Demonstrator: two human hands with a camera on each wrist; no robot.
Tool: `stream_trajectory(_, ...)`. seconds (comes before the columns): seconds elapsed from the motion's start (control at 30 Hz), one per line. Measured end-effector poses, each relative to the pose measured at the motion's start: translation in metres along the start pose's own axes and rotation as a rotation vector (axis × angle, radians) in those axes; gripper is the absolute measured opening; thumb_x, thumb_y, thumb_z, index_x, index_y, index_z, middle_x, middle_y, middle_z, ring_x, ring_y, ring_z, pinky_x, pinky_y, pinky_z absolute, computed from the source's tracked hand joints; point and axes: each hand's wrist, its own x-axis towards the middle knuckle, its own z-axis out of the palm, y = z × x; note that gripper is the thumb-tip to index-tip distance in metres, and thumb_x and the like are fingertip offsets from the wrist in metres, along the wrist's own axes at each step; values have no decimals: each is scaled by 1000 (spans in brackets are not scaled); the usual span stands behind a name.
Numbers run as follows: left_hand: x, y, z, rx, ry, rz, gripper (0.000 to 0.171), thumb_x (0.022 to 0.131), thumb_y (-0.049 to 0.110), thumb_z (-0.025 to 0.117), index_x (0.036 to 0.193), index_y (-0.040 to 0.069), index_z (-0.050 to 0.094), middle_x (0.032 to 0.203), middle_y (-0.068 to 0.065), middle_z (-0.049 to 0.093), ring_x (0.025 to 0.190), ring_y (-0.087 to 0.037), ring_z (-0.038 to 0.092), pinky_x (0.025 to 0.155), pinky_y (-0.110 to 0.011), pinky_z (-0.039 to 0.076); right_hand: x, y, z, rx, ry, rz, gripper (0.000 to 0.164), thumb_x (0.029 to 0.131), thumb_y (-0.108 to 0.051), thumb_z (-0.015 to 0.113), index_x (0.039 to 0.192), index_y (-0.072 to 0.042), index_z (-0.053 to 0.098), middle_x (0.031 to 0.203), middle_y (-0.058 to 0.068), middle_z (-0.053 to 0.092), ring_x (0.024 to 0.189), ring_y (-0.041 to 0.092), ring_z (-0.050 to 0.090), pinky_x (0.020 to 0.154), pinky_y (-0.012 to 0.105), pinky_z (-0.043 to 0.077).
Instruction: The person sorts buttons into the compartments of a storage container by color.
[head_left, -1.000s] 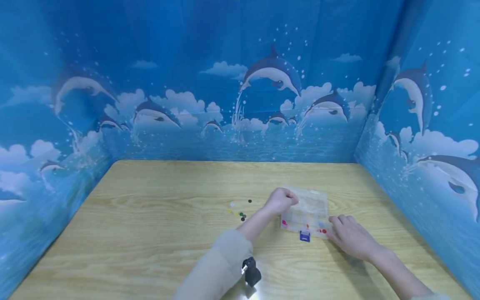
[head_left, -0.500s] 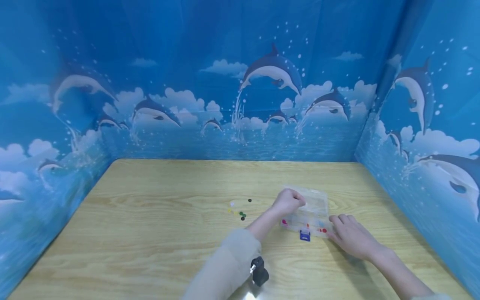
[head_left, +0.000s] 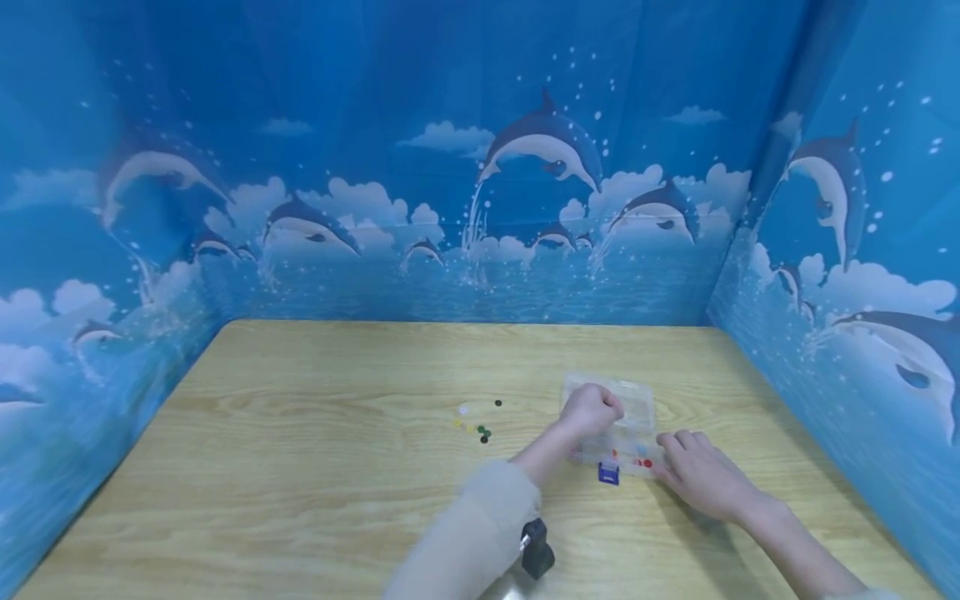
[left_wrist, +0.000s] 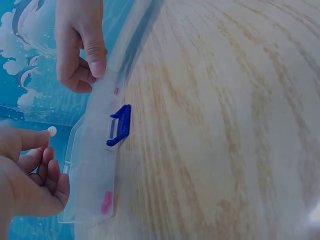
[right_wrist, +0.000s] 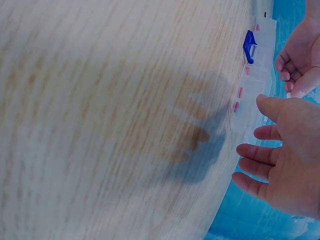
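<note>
A clear plastic compartment box (head_left: 641, 410) with a blue latch (head_left: 609, 473) lies on the wooden table, with small red and pink pieces in its front cells. My left hand (head_left: 592, 408) hovers over the box's left half. In the left wrist view it (left_wrist: 42, 142) pinches a small white button (left_wrist: 51, 131) between thumb and finger, beside the box (left_wrist: 95, 170) and its latch (left_wrist: 119, 125). My right hand (head_left: 693, 473) rests with relaxed fingers against the box's right front corner. It (right_wrist: 280, 160) holds nothing, next to the box (right_wrist: 252, 90).
Several loose small buttons (head_left: 480, 429) in black, green, yellow and white lie on the table (head_left: 315, 467) left of the box. Blue dolphin-print walls close the table in at the back and on both sides. A black wrist camera (head_left: 537, 557) sits on my left sleeve.
My left hand has moved right and a little nearer, from the box's left edge to above its cells. The right hand and the box have stayed put.
</note>
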Motion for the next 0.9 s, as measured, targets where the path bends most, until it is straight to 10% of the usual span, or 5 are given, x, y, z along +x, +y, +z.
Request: stream_trajectory(0.9,0,-2,9,22,15,-67,5,80,11,69,79,15,70,76,6,62,70,-9,54,68,-24,46,0,1,1,-4,-4,1,39,83,-19,66,109,7,53,96,18,56,91,36,53,79,49,45)
